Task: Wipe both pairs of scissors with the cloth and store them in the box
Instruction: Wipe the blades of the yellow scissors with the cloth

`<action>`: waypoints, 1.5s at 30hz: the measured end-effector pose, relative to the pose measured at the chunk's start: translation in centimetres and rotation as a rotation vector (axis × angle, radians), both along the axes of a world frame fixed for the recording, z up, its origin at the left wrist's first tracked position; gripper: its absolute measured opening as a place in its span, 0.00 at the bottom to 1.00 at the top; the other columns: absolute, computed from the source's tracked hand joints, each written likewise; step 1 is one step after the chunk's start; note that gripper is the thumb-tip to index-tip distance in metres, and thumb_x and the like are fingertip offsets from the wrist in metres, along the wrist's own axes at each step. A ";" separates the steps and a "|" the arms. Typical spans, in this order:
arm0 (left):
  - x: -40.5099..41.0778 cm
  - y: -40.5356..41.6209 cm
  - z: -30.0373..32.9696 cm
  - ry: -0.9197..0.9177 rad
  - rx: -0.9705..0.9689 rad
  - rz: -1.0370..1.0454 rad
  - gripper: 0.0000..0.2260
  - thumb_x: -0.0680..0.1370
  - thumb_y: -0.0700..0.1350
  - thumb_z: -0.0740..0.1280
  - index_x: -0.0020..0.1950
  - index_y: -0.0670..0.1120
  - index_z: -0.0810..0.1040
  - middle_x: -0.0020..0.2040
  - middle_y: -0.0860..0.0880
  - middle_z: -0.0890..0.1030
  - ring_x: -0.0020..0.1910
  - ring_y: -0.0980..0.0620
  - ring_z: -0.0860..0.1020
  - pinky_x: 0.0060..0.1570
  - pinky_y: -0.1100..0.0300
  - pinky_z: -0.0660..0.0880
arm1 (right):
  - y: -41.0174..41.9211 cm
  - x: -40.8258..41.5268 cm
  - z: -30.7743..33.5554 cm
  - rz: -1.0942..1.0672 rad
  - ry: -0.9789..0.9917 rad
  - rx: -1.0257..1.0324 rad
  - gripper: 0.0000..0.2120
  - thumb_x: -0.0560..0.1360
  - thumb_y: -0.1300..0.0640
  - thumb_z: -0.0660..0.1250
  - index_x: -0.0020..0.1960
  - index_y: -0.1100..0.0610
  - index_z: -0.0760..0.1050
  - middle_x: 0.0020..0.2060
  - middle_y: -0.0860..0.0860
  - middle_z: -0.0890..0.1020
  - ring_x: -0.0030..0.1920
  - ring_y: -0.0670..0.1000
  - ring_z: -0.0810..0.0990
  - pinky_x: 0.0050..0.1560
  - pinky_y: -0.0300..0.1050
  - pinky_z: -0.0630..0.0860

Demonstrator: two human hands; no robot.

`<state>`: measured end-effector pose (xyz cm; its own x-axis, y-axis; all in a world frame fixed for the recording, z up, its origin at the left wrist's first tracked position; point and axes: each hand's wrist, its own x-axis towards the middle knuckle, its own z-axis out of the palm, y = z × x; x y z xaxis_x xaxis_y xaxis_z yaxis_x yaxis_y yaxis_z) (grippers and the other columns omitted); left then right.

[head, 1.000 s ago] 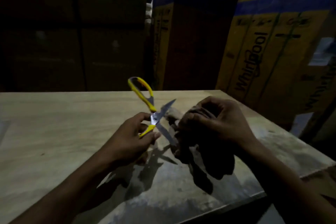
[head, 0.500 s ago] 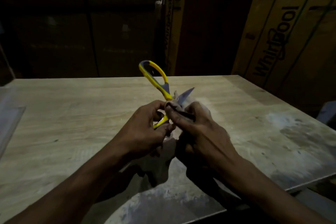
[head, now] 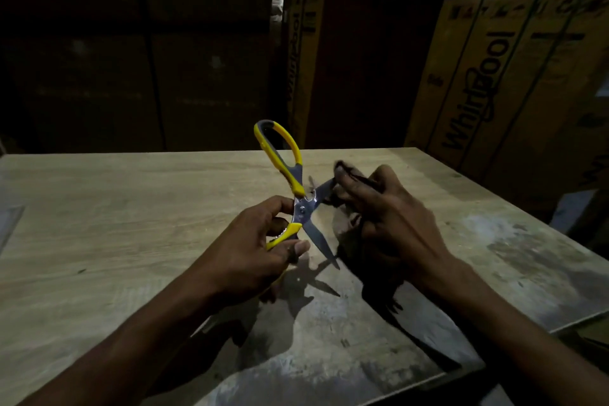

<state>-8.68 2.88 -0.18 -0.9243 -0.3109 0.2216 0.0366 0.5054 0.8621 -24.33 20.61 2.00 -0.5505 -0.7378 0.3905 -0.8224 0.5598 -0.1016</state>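
Fingers (head: 280, 208) of the left hand (head: 253, 250) curl round the open scissors' (head: 298, 198) lower handle, while the right hand (head: 389, 224) pinches the cloth (head: 346, 224) on one blade above the bench (head: 131, 208).

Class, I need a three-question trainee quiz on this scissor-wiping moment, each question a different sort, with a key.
1. True or false: the scissors are spread open.
2. Which hand holds the cloth? A left B right
3. Fill in: the left hand grips the lower yellow ____.

Key: 1 true. 2 B, the right hand presses the cloth on the upper blade. 3 handle.
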 end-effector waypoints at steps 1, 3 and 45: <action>0.0 0.1 0.1 0.000 0.008 -0.001 0.17 0.80 0.43 0.73 0.66 0.57 0.76 0.48 0.47 0.86 0.44 0.52 0.86 0.41 0.52 0.84 | -0.1 0.5 -0.2 0.048 0.026 0.025 0.40 0.78 0.50 0.70 0.82 0.35 0.52 0.64 0.52 0.63 0.48 0.50 0.70 0.39 0.45 0.77; 0.2 0.3 0.4 0.019 0.075 0.007 0.16 0.80 0.42 0.73 0.64 0.57 0.77 0.47 0.44 0.86 0.42 0.43 0.86 0.36 0.46 0.85 | -0.2 1.7 -1.1 0.173 0.112 0.062 0.39 0.76 0.51 0.73 0.81 0.36 0.57 0.61 0.52 0.66 0.46 0.48 0.67 0.33 0.40 0.70; 0.4 -1.9 -1.4 0.653 -1.004 0.079 0.07 0.75 0.37 0.76 0.50 0.45 0.90 0.49 0.49 0.89 0.42 0.47 0.87 0.39 0.50 0.84 | 5.0 6.4 -1.1 0.006 0.146 0.139 0.29 0.81 0.31 0.46 0.76 0.39 0.69 0.61 0.54 0.69 0.55 0.55 0.73 0.30 0.45 0.73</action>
